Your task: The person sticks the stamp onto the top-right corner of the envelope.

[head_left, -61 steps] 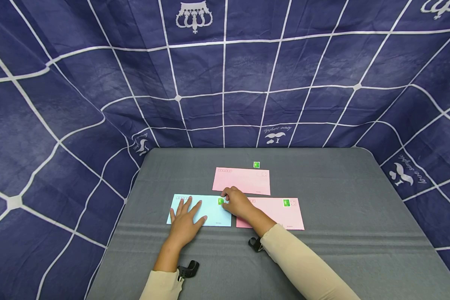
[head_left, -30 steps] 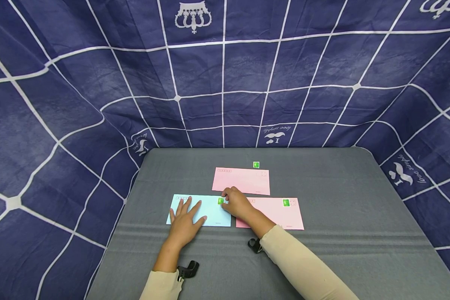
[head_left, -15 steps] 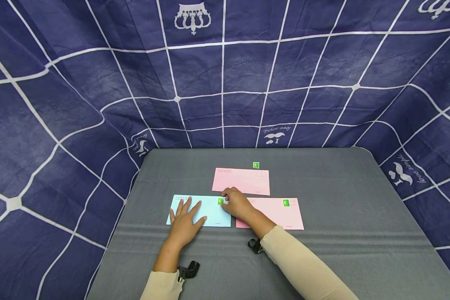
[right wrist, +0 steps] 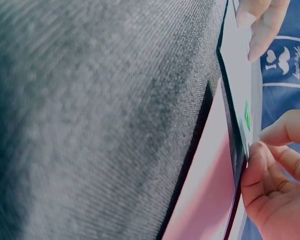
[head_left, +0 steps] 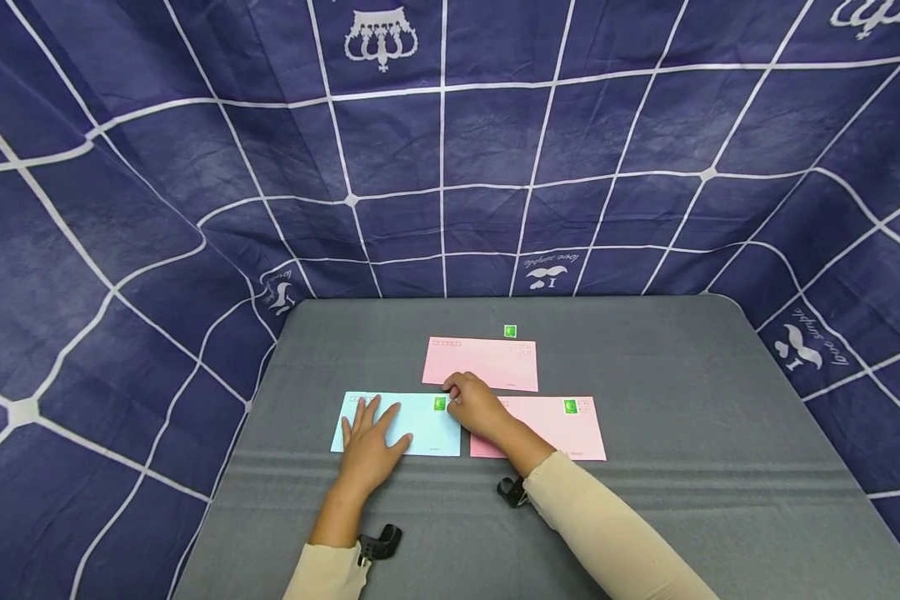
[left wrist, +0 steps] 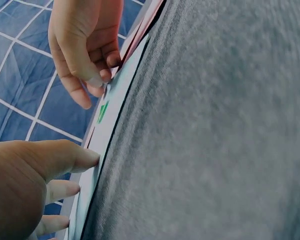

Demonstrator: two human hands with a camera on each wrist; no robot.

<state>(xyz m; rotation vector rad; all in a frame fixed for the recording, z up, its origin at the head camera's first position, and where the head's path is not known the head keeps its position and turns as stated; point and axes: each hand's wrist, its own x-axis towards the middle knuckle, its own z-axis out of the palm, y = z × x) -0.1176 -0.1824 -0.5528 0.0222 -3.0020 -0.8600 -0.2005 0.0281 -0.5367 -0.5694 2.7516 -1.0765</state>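
Note:
My left hand (head_left: 368,457) lies spread on the light-blue envelope (head_left: 423,437), its fingers straight and apart. The right hand (head_left: 480,408) is at this envelope's upper right corner, with bent fingers and thumb and fingertips close together. Its tips are just right of a green postage stamp (head_left: 439,404) on the blue envelope. Nothing shows clearly between them. In the left wrist view the right fingertips are a little apart from the stamp (left wrist: 103,111). In the right wrist view thumb and finger (right wrist: 260,150) nearly meet at the envelope's end. The right wrist and forearm cover part of a pink envelope (head_left: 547,429).
That pink envelope bears another green stamp (head_left: 571,407). A second pink envelope (head_left: 480,360) lies farther back, with a loose green stamp (head_left: 510,331) behind it. All lie on a grey cloth-covered table (head_left: 682,500), with a blue checked curtain (head_left: 480,150) around the back and sides.
My right fingertips have shifted slightly right of the stamp on the blue envelope, which now shows fully. The left hand stays in place; the head view has shifted slightly.

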